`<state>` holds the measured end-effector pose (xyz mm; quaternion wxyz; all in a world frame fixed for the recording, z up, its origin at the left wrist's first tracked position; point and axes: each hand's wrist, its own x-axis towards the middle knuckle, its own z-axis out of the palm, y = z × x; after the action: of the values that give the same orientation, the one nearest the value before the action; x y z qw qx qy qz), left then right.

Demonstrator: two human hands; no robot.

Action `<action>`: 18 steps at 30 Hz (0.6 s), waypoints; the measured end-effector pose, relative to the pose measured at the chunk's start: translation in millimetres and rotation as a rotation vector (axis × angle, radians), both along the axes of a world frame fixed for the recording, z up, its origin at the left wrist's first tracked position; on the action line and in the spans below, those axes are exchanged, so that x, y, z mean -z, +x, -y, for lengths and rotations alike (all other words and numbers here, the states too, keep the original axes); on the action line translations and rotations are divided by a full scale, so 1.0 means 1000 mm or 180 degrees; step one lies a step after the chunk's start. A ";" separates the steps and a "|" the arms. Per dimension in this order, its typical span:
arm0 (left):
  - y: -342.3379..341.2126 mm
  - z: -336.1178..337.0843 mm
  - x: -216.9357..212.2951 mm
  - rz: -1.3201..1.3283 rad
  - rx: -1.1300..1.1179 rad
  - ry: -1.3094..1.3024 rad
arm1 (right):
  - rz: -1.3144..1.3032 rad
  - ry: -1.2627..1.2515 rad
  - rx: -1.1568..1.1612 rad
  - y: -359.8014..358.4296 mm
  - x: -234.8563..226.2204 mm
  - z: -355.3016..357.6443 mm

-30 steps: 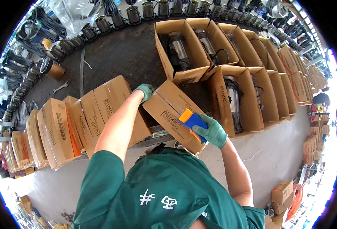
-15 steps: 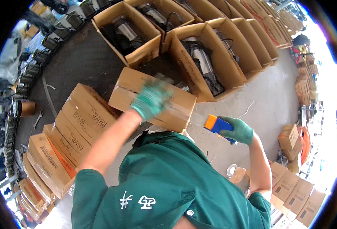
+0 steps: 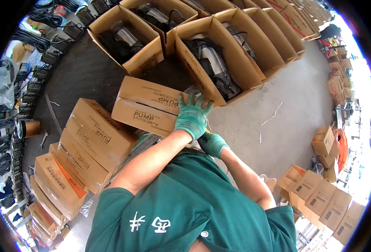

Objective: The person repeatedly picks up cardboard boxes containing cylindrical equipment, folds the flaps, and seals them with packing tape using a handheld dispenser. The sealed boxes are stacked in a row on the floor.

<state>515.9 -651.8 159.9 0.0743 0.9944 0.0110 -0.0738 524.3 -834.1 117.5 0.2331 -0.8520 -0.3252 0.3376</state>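
A closed cardboard box [image 3: 128,98] with a strip of clear tape along its top seam lies in front of me. My left hand [image 3: 191,117], in a green glove, is spread flat on the right end of its top. Just below it, my gloved right hand [image 3: 213,144] is closed at the box's right end, close against the left hand. The tape dispenser in my right hand is almost wholly hidden now; the earlier picture shows it as blue and orange.
Open cartons [image 3: 246,69] holding bagged metal pumps [image 3: 212,59] stand in rows beyond the box. Closed boxes [image 3: 84,145] are lined up at my left. More cartons [image 3: 320,197] stand at the lower right. A wrench [image 3: 43,138] lies at the far left.
My left hand has moved right along the box top and now lies flat. My right hand has come left and inward to the box's end with the tape dispenser.
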 end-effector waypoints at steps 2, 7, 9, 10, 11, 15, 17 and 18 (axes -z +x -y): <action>-0.006 -0.037 0.018 0.0415 0.0503 -0.0192 | -0.0666 0.0105 0.0442 0.007 0.021 0.000; -0.040 -0.191 -0.007 0.0374 -0.1424 0.0918 | -0.1159 0.0490 0.1328 0.030 0.061 -0.015; -0.052 -0.221 -0.001 0.0098 -0.2316 -0.0282 | -0.1741 0.0571 0.1662 0.036 0.085 -0.021; -0.058 -0.234 0.004 -0.0021 -0.2754 -0.0902 | -0.2272 0.0722 0.1937 0.034 0.086 -0.023; -0.060 -0.236 0.000 -0.0212 -0.2981 -0.0712 | -0.2792 0.0823 0.2217 0.031 0.076 -0.033; -0.048 -0.236 -0.002 -0.0317 -0.3081 -0.0645 | -0.4137 0.1473 0.2097 0.026 0.112 0.000; -0.045 -0.237 -0.001 -0.0420 -0.2951 -0.0744 | -0.3584 0.1325 0.1483 0.031 0.104 0.012; -0.050 -0.241 0.002 -0.0454 -0.2998 -0.0913 | -0.3390 0.1112 0.1217 0.031 0.062 0.014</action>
<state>465.5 -411.1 157.6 0.2346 0.8537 0.4539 -0.1008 555.6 -847.6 55.6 0.5577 -0.5577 -0.0548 0.6123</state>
